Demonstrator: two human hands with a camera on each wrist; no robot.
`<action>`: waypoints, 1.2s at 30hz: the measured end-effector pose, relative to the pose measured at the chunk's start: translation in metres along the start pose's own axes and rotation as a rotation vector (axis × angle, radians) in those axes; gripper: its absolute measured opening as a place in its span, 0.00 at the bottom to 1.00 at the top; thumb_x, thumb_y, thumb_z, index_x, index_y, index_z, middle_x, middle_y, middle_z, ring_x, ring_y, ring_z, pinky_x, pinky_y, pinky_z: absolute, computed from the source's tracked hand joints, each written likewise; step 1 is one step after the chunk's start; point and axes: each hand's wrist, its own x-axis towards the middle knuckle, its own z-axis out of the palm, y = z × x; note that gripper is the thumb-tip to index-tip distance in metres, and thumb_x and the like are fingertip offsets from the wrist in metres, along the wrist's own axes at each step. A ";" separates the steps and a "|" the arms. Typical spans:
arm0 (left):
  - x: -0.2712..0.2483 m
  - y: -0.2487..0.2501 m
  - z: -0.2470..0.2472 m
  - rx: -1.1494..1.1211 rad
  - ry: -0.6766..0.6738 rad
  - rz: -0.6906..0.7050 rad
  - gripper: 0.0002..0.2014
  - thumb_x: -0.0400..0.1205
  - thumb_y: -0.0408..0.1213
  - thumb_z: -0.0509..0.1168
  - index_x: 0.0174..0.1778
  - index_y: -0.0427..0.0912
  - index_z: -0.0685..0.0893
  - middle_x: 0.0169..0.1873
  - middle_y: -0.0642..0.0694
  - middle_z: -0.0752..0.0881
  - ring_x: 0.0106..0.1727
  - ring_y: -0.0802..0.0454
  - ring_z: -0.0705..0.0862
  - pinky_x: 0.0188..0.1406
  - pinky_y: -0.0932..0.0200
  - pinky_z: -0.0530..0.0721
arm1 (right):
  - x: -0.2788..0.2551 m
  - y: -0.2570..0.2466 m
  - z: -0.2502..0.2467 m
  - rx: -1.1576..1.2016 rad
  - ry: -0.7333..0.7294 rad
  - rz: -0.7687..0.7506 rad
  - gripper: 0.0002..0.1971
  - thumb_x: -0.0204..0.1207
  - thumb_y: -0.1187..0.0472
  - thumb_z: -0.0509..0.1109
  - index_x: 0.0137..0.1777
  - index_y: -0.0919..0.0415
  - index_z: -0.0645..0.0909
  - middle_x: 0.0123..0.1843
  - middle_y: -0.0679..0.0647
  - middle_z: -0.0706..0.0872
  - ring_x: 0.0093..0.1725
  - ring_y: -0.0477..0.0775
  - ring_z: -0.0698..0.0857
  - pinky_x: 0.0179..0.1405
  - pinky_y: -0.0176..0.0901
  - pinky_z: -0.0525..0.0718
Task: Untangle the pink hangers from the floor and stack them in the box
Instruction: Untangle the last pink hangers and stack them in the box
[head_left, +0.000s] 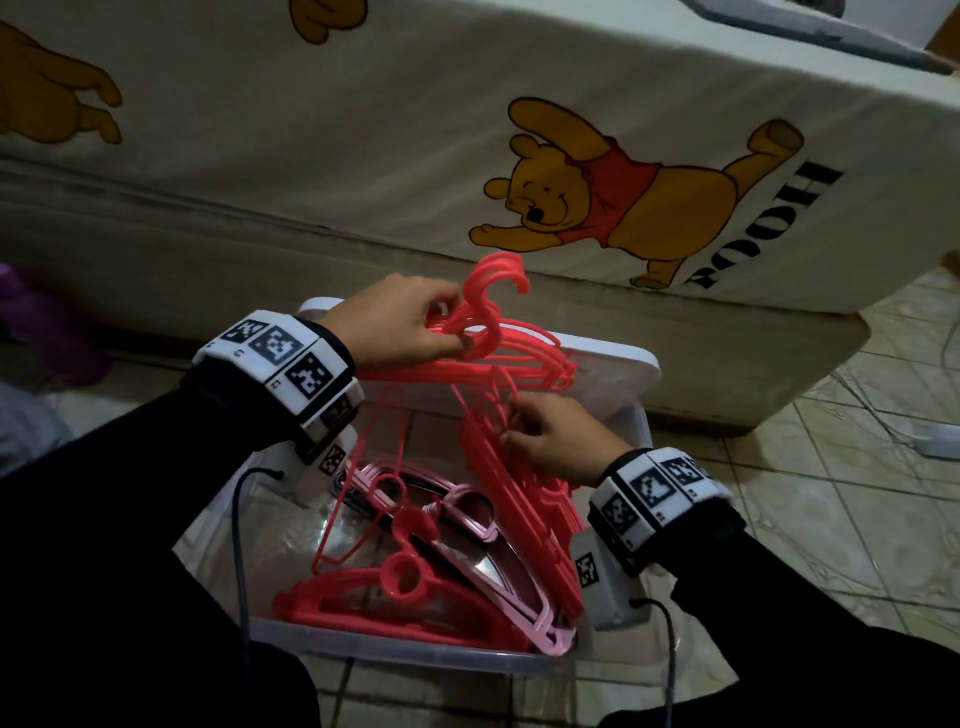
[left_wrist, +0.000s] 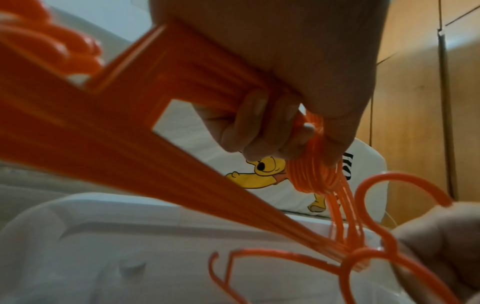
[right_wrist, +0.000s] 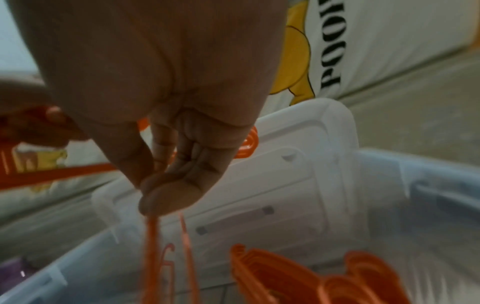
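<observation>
left hand (head_left: 400, 322) grips hanger bundle (head_left: 498, 348) | right hand (head_left: 561, 441) pinches hanger; fingertips hidden

The bedsheet (head_left: 675, 78) reads "POOH" in black beside the bear.

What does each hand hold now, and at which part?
Left hand grips the bunch of pink hangers just below their hooks. Right hand pinches the thin bars of hangers hanging from that bunch.

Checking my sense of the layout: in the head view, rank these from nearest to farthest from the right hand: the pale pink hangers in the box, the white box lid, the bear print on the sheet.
From the right hand:
1. Pale pink hangers, lower left, in the box.
2. White box lid, just behind.
3. Bear print, up on the sheet.
</observation>
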 end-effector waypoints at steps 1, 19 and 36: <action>0.000 -0.001 -0.001 -0.005 -0.003 -0.007 0.12 0.75 0.51 0.71 0.47 0.48 0.84 0.44 0.49 0.88 0.48 0.49 0.85 0.50 0.50 0.81 | 0.000 -0.003 0.000 0.068 -0.003 0.023 0.05 0.77 0.67 0.67 0.50 0.59 0.81 0.43 0.55 0.86 0.42 0.52 0.84 0.46 0.47 0.84; -0.003 0.006 -0.003 -0.083 0.077 0.043 0.24 0.73 0.59 0.70 0.56 0.44 0.84 0.44 0.46 0.88 0.46 0.47 0.86 0.49 0.45 0.83 | -0.008 -0.013 -0.002 -0.251 -0.029 -0.085 0.04 0.77 0.61 0.68 0.48 0.60 0.81 0.48 0.57 0.83 0.48 0.55 0.81 0.43 0.36 0.69; -0.006 0.013 0.004 -0.156 -0.093 -0.041 0.38 0.71 0.74 0.46 0.59 0.51 0.83 0.52 0.48 0.88 0.54 0.49 0.85 0.61 0.41 0.79 | -0.010 -0.015 -0.040 -0.016 0.586 -0.294 0.08 0.72 0.66 0.75 0.51 0.58 0.89 0.43 0.47 0.88 0.39 0.34 0.78 0.41 0.19 0.71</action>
